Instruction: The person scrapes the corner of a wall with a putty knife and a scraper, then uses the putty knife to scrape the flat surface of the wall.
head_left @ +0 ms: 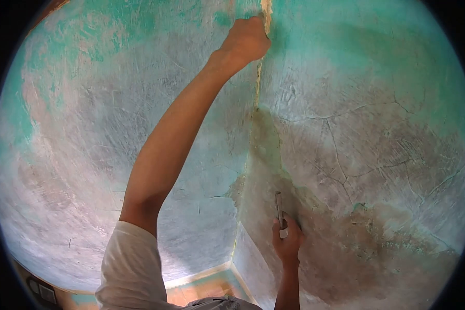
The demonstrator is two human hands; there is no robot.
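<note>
My left hand (pixel 248 39) is raised high against the wall corner, its fingers curled closed. Whatever it may hold is hidden behind the fist. Right beside it runs a rough yellowish strip (pixel 259 77) down the corner, where the paint is broken away. Lower down, my right hand (pixel 288 238) is in front of the brownish wall, closed around a slim grey bar-like tool (pixel 278 204) that points upward. The tool's exact kind does not show.
Worn green and grey painted walls (pixel 346 88) meet at the corner, with cracks on the right one. A patch of bare, damaged plaster (pixel 377 232) lies at the lower right. Tiled floor (pixel 201 290) with a pale border shows below. A dark framed object (pixel 46 294) is at the lower left.
</note>
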